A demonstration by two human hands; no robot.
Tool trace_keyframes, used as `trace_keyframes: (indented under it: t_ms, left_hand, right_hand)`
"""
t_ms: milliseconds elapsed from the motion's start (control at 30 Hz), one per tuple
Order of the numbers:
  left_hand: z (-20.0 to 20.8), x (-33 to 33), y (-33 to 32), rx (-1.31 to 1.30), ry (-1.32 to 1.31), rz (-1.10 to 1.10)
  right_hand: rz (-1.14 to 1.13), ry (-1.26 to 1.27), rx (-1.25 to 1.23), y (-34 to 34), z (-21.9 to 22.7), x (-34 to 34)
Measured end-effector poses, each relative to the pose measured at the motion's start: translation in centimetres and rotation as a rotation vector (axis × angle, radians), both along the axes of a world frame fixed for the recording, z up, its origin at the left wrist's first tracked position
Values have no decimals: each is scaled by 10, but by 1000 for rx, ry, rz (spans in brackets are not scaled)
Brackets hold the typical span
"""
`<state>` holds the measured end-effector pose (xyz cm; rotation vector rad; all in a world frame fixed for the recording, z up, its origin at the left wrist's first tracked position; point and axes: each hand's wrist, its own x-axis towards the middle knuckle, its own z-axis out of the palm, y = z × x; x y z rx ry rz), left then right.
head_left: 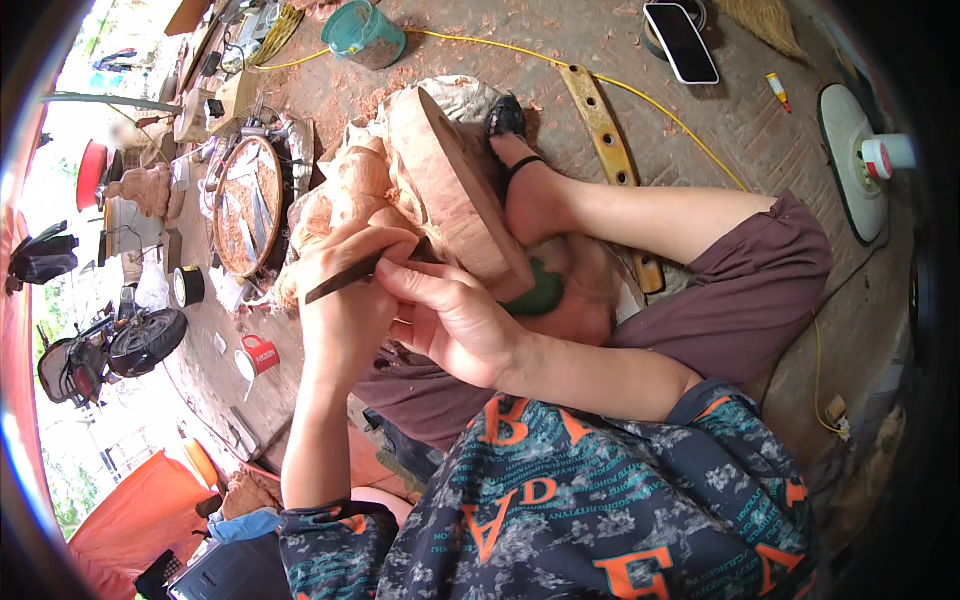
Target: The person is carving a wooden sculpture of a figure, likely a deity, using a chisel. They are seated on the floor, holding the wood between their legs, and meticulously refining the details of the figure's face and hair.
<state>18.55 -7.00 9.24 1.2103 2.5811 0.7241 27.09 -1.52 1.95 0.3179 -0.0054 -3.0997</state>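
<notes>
A pale wood carving (pixel 362 178) lies tilted between my legs, its thick round base (pixel 450 185) turned to the right. My right hand (pixel 455 318) is closed, pinching a narrow, dark flat carving tool (pixel 345 276) between thumb and fingers. The tool lies slantwise across the back of my left hand (pixel 342 310). My left hand is against the near end of the carving, its fingers bent round to the right; what they grip is hidden. Under the carving's base shows a dark green piece (pixel 540 288), partly covered.
At left stands a round tray (pixel 248 205) of metal carving tools, with a red mug (pixel 258 357) nearer me. A teal bucket (pixel 365 35) is at the far side. On the right lie a yellow bar with holes (pixel 600 125), a phone (pixel 683 45) and a fan base (pixel 850 165).
</notes>
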Motion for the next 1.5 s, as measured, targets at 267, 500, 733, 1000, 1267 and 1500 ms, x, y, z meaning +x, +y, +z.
trace_keyframes:
  t_ms: [267, 500, 733, 1000, 1267, 1500]
  left_hand:
    - [3, 4, -6, 35, -20, -24]
    - [8, 11, -9, 16, -13, -27]
    - [11, 13, -7, 35, -24, -53]
    - [14, 15, -12, 35, -44, -30]
    - [14, 14, -18, 64, -59, -59]
    - [9, 14, -20, 95, -60, -57]
  right_hand:
    - [6, -26, 71, -4, 10, 10]
    - [43, -66, 53, -5, 16, 15]
    - [43, -49, 38, -1, 20, 19]
    - [52, -48, 95, -6, 22, 19]
    - [46, -31, 132, -6, 26, 21]
    - [57, -29, 114, -8, 19, 19]
